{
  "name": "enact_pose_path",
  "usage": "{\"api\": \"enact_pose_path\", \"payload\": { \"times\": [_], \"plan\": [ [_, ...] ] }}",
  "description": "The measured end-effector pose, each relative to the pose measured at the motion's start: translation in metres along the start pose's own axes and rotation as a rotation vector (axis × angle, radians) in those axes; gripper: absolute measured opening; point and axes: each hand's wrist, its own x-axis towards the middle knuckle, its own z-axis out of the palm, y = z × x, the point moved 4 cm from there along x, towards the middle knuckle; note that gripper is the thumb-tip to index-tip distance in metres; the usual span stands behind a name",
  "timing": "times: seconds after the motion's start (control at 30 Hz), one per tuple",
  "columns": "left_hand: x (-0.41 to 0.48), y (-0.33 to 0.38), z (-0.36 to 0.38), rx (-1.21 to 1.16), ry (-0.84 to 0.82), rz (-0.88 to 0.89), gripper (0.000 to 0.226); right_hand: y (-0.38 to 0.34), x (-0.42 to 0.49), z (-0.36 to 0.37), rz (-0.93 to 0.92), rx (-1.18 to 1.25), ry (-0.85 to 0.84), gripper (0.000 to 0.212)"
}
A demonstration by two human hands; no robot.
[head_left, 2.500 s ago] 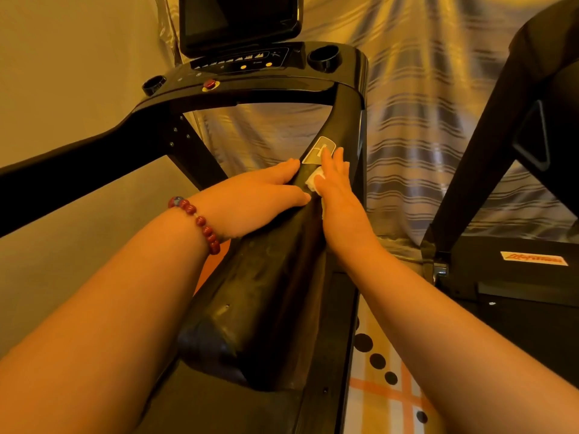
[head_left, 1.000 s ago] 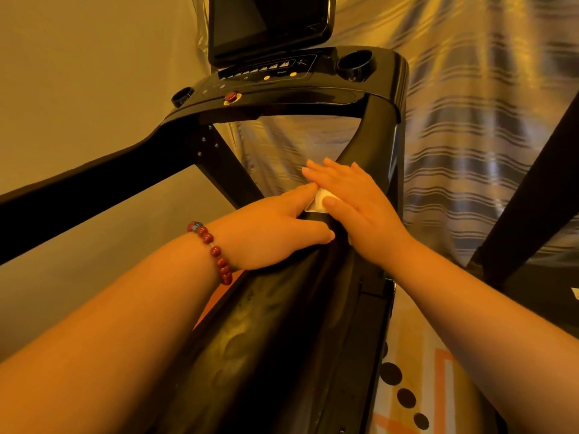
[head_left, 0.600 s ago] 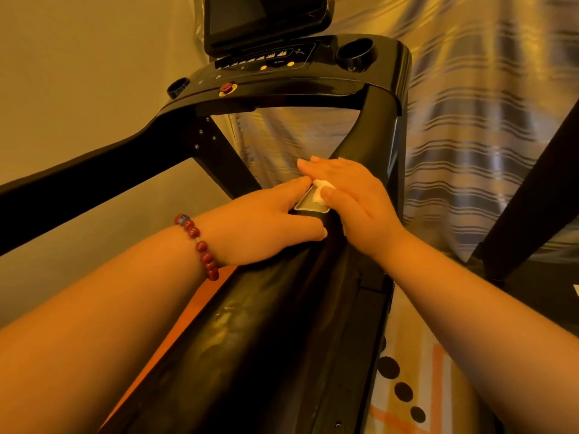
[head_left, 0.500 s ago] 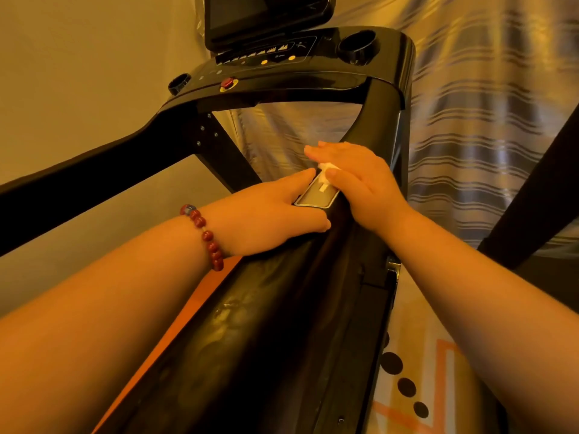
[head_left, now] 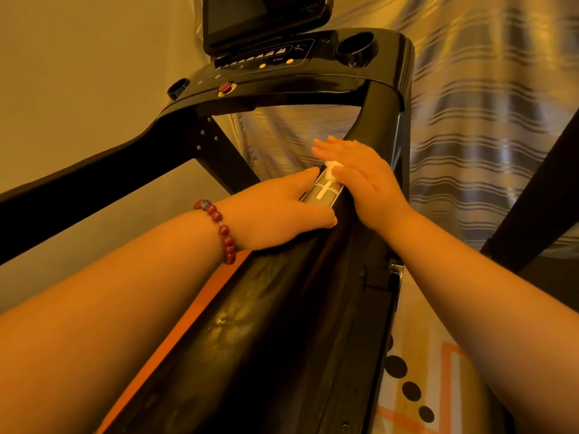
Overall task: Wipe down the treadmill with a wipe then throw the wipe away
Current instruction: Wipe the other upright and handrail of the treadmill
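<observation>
The black treadmill fills the view, and its right handrail (head_left: 282, 324) runs up to the console (head_left: 282, 76). My right hand (head_left: 363, 180) lies flat on the upper part of that rail with straight fingers, pressing a small white wipe (head_left: 332, 168) against it. Only a corner of the wipe shows under the thumb side of the hand. A grey control pad with a white plus sign (head_left: 324, 192) sits on the rail just below the wipe. My left hand (head_left: 282, 211), with a red bead bracelet on the wrist, rests on the rail's left side beside that pad, fingers extended.
The left handrail (head_left: 94, 189) crosses at the left. The console carries a dark screen (head_left: 263, 17), a red stop button (head_left: 226, 88) and two cup holders (head_left: 357, 48). A striped curtain (head_left: 470, 120) hangs behind. Another dark machine frame (head_left: 539, 195) stands right. A patterned mat (head_left: 419, 386) covers the floor.
My right hand has slid the wipe up the right handrail toward the console, uncovering the grey plus pad. My left hand has stayed on the rail beside it.
</observation>
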Motion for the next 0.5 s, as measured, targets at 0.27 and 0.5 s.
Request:
{"api": "enact_pose_path", "payload": {
  "times": [0.27,0.5],
  "plan": [
    [0.007,0.001,0.000,-0.004,0.035,0.016,0.055,0.004,-0.004,0.002,-0.087,0.005,-0.033,0.043],
    [0.017,0.002,0.001,-0.011,0.040,0.004,0.058,0.005,-0.012,0.005,0.002,0.037,-0.066,0.042]
  ]
}}
